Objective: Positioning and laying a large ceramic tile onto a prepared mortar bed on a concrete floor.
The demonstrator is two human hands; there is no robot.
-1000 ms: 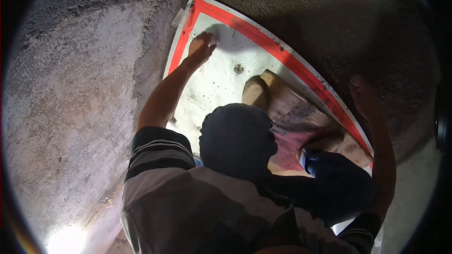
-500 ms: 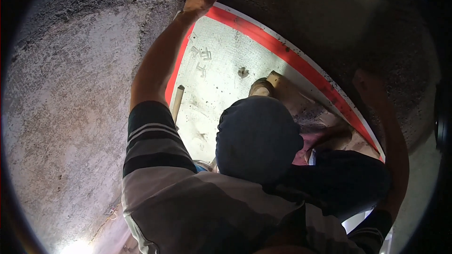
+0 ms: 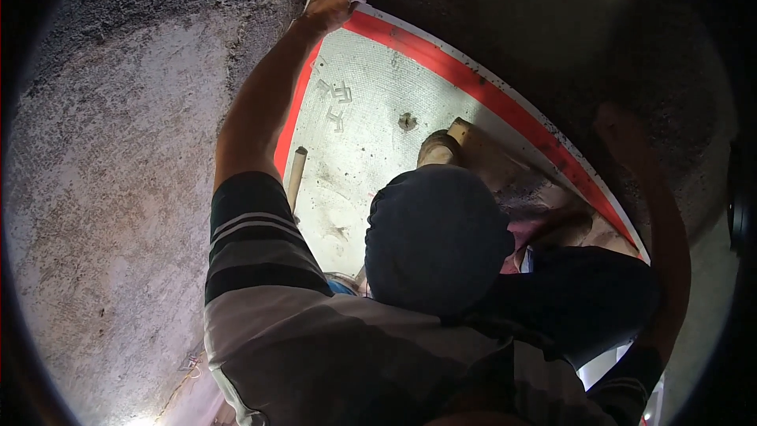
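Neither my left hand nor my right hand is in view. A person [image 3: 378, 347] in a dark cap and striped shirt crouches in front of me, seen from behind and above. Their left hand [image 3: 330, 6] is on the top corner of a curved white panel [image 3: 371, 79] with red border strips, fingers partly hidden. Their right hand [image 3: 615, 130] is in shadow beyond the curved edge; whether it holds anything I cannot tell. Small pale pieces [image 3: 339, 95] lie on the panel, with a rod-like handle [image 3: 296, 177] at its left. A shoe [image 3: 435, 150] rests on a brownish sheet [image 3: 481, 150].
Rough pale concrete [image 3: 118, 150] fills the left side, with thin wires [image 3: 193, 371] low down. Dark, coarse surface [image 3: 536, 24] borders the curved edge at top and right. A bright light glares at the bottom left.
The person's left hand has moved up from over the panel onto its top corner, uncovering the small pieces and handle. Their head and body have shifted right, and their right hand slightly up.
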